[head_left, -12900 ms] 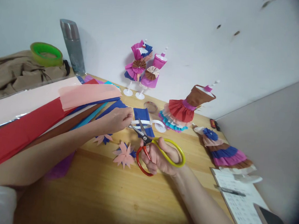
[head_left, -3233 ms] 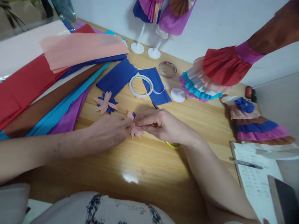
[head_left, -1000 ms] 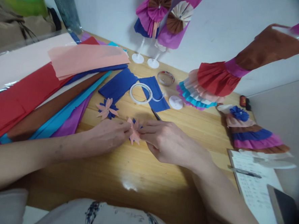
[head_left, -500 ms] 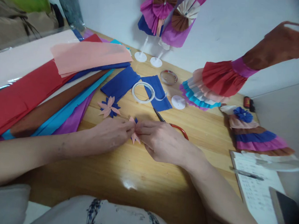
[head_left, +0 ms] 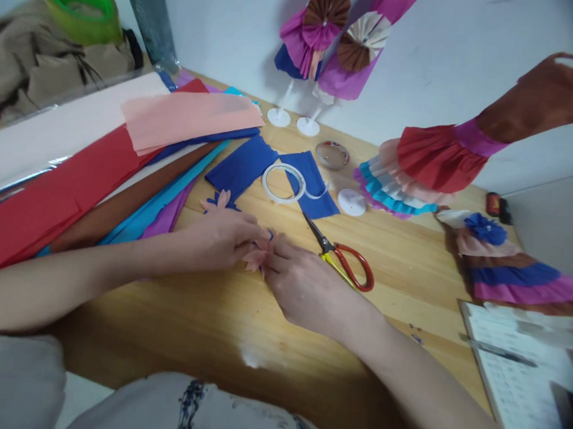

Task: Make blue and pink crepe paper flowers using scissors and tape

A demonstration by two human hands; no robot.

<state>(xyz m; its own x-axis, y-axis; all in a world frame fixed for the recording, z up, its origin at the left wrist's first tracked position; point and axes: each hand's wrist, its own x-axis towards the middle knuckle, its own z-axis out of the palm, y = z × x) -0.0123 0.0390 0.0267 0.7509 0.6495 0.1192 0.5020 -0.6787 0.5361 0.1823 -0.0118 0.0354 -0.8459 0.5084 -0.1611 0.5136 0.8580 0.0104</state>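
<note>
A small pink and blue paper flower [head_left: 255,260] is pinched between both hands above the wooden table. My left hand [head_left: 219,239] grips its left side with fingers bent together. On the other side, the fingertips of my right hand [head_left: 304,280] close on the petals, hiding much of the flower. A second pink and blue paper flower [head_left: 220,201] lies just behind my left hand, partly covered by it. Scissors [head_left: 335,248] with red and yellow handles rest beyond my right hand. Blue crepe paper pieces [head_left: 243,163] lie farther back, with a white tape roll [head_left: 267,186] partly over one.
Coloured crepe paper strips [head_left: 89,183] are piled at the left. Paper-dressed figures on white stands [head_left: 279,117] lean by the wall. A brown and red paper dress [head_left: 440,159] stands at right, above a notebook [head_left: 509,377] with a pen [head_left: 501,352]. A green tape roll [head_left: 78,7] sits back left.
The view has shifted, so the surroundings appear lower and farther right. My right hand has moved off the scissors' handles in view, and the flower's petals are more gathered between my fingers.
</note>
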